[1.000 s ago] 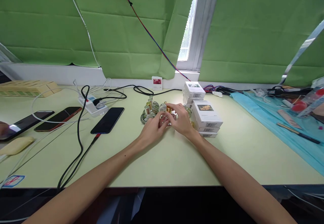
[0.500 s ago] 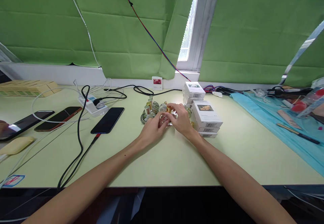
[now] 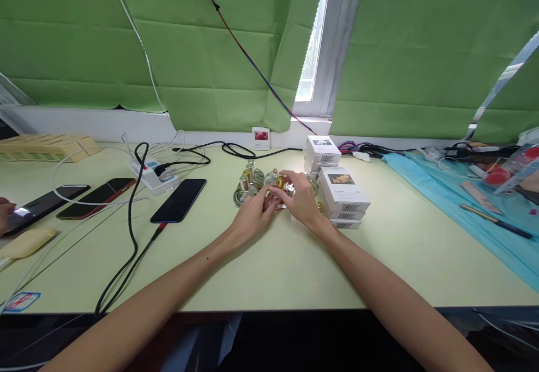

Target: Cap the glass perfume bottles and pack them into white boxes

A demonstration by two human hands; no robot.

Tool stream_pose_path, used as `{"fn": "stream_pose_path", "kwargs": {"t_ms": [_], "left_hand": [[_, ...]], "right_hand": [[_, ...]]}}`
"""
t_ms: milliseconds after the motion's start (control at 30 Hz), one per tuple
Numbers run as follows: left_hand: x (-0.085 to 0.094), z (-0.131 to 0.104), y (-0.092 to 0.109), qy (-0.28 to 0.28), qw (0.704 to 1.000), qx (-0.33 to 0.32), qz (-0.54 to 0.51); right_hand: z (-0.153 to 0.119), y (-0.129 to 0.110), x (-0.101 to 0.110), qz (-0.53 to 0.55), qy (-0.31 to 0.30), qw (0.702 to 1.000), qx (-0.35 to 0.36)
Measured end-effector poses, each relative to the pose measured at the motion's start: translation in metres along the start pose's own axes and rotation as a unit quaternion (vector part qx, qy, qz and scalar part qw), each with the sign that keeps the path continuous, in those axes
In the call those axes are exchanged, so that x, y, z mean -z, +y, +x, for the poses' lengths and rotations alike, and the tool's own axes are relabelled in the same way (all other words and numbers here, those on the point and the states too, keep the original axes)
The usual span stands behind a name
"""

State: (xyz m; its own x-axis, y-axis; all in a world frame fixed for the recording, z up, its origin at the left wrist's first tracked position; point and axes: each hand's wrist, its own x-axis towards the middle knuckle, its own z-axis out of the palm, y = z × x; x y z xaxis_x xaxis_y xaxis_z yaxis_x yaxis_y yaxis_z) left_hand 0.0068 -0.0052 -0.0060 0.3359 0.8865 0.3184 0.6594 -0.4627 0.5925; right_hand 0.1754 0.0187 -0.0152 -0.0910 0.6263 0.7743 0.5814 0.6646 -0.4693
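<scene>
Both of my hands meet over a small glass perfume bottle with a gold cap [image 3: 280,182], in the middle of the table. My left hand [image 3: 252,214] is closed at its left side, fingertips against the glass. From the right, my right hand [image 3: 302,199] curls round the same bottle, its fingers hiding much of the glass. Several more glass bottles with gold and silver tops [image 3: 247,181] stand close together just left of and behind my hands. Beside my right wrist is a stack of white boxes [image 3: 344,192] with a flower picture on top.
A second stack of white boxes [image 3: 322,150] rises behind the first. To the left lie a black phone [image 3: 179,200] on a cable, a power strip [image 3: 154,175], and two other phones. Another person's hand [image 3: 4,212] is at the far left. Blue plastic sheeting [image 3: 442,203] covers the right side.
My hands stay at the bottle with only slight finger shifts; more of the gold cap now shows. At the far left, the other person's hand has moved a little at the phone.
</scene>
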Motion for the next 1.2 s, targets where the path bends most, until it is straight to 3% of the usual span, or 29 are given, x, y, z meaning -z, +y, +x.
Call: {"fn": "stream_pose_path", "kwargs": {"t_ms": [267,1000,1200], "left_hand": [[-0.0009,0.0006,-0.0022,0.000,1.000,-0.005,-0.002],[-0.0004,0.0015,-0.0018,-0.002,1.000,0.006,0.010],[-0.0003,0.0013,-0.0025,0.000,1.000,-0.001,0.011]], "right_hand": [[-0.0018,-0.0016,0.0018,0.029,-0.012,0.999,0.042],[-0.0003,-0.0009,-0.0021,0.000,0.006,1.000,-0.018],[-0.0016,-0.0009,0.0002,0.015,0.013,1.000,0.016]]}}
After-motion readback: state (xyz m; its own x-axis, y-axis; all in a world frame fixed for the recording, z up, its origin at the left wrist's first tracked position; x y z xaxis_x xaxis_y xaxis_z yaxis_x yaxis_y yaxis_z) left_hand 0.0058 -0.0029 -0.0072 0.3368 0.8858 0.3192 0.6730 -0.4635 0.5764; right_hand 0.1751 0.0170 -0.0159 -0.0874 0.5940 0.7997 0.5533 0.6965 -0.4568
